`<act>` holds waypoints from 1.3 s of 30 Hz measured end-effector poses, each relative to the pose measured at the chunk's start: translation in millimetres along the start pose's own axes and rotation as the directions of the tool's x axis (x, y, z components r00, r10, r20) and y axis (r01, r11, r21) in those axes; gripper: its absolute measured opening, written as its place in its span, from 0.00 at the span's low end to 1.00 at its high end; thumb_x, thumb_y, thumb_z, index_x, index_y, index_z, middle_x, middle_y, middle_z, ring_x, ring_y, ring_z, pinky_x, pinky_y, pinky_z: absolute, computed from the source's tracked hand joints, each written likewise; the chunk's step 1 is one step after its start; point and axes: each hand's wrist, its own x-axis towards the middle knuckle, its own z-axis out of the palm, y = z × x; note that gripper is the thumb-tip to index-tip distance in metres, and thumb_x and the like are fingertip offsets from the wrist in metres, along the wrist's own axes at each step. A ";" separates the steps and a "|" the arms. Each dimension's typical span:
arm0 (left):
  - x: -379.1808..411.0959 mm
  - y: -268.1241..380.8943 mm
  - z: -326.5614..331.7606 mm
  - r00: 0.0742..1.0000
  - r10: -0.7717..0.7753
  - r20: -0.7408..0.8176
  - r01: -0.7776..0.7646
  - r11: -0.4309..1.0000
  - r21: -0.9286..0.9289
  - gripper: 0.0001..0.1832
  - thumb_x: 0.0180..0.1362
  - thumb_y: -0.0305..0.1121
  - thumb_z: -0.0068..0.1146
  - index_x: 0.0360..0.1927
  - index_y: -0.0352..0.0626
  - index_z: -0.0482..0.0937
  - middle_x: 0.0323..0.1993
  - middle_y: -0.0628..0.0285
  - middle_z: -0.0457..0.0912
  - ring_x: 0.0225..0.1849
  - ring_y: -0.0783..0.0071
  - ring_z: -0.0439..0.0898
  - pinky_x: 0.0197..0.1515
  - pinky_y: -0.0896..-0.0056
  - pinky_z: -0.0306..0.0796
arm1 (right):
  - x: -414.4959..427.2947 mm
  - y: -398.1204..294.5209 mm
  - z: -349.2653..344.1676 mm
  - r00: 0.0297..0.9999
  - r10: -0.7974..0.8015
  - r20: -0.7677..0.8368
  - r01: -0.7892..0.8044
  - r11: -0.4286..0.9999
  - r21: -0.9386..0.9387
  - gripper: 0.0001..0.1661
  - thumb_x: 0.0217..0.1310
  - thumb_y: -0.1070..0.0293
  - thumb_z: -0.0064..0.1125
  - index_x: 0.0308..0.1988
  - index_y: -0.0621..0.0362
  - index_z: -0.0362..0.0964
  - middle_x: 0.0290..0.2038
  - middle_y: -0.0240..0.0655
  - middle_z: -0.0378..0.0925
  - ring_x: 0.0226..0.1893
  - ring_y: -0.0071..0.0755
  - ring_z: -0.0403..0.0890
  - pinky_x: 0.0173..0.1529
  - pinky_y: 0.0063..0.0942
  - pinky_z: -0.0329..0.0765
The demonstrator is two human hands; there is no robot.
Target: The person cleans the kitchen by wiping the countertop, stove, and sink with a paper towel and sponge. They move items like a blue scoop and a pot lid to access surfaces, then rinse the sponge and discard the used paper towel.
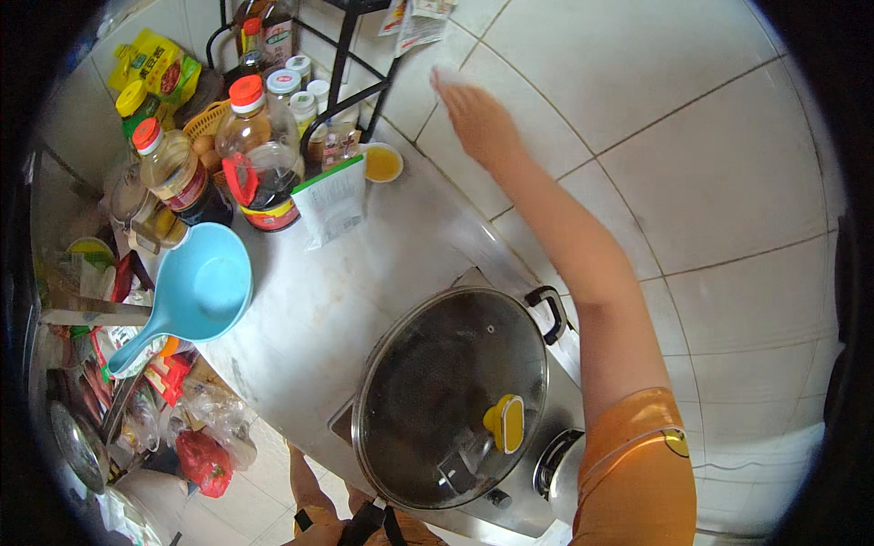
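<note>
My right hand (478, 123) is raised at the tiled wall, just right of a black metal rack (341, 61). It is blurred, its fingers point to the upper left, and whether they hold anything cannot be told. My left hand is out of view. Before me a large pan (437, 382) with a glass lid stands on a gas stove; the lid has a yellow knob (509, 423). A light-blue plastic ladle (208, 283) lies at the counter's left edge. A white pouch with a green top edge (332, 201) stands beside a small bowl of yellow liquid (383, 164).
Sauce bottles (263, 157), small jars (283, 82) and a yellow pouch (160, 68) crowd the counter's far left. A metal pot (570, 471) sits on the right burner. Packets (423, 24) are by the rack. Plastic bags (205, 457) lie below left.
</note>
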 end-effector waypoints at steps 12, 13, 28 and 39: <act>0.0 7.1 -9.5 0.999 0.028 -0.039 -0.025 0.996 0.084 0.17 0.48 0.40 0.62 0.27 0.35 0.71 0.20 0.46 0.71 0.24 0.48 0.70 0.27 0.54 0.61 | -134.6 -36.0 1.5 0.688 -0.476 0.548 0.413 0.877 0.243 0.31 0.66 0.58 0.38 0.65 0.59 0.51 0.63 0.30 0.61 0.62 0.27 0.60 0.66 0.27 0.53; -0.4 -0.5 -7.6 0.998 0.044 -0.035 -0.040 0.991 0.129 0.17 0.49 0.40 0.62 0.27 0.35 0.72 0.20 0.45 0.72 0.24 0.47 0.71 0.27 0.53 0.62 | -123.4 -36.1 3.3 0.709 -0.430 0.559 0.384 0.900 0.207 0.32 0.66 0.58 0.39 0.65 0.58 0.51 0.63 0.29 0.60 0.63 0.26 0.59 0.67 0.27 0.52; 4.2 -39.4 -17.1 0.985 0.089 0.150 -0.116 0.975 0.188 0.16 0.45 0.32 0.59 0.36 0.33 0.72 0.25 0.52 0.77 0.28 0.63 0.77 0.30 0.62 0.69 | -153.7 89.9 -92.8 0.846 -0.103 0.523 -0.034 0.969 0.246 0.35 0.61 0.67 0.41 0.67 0.51 0.45 0.57 0.37 0.65 0.56 0.37 0.66 0.62 0.34 0.61; 2.3 -32.0 -11.6 0.983 -0.146 0.111 0.150 0.988 -0.028 0.15 0.43 0.29 0.62 0.32 0.35 0.70 0.17 0.62 0.71 0.17 0.74 0.72 0.18 0.70 0.64 | -39.1 219.2 -222.3 0.804 0.443 -0.398 -0.533 0.832 -0.151 0.33 0.62 0.66 0.46 0.63 0.66 0.51 0.44 0.43 0.74 0.43 0.41 0.74 0.50 0.37 0.71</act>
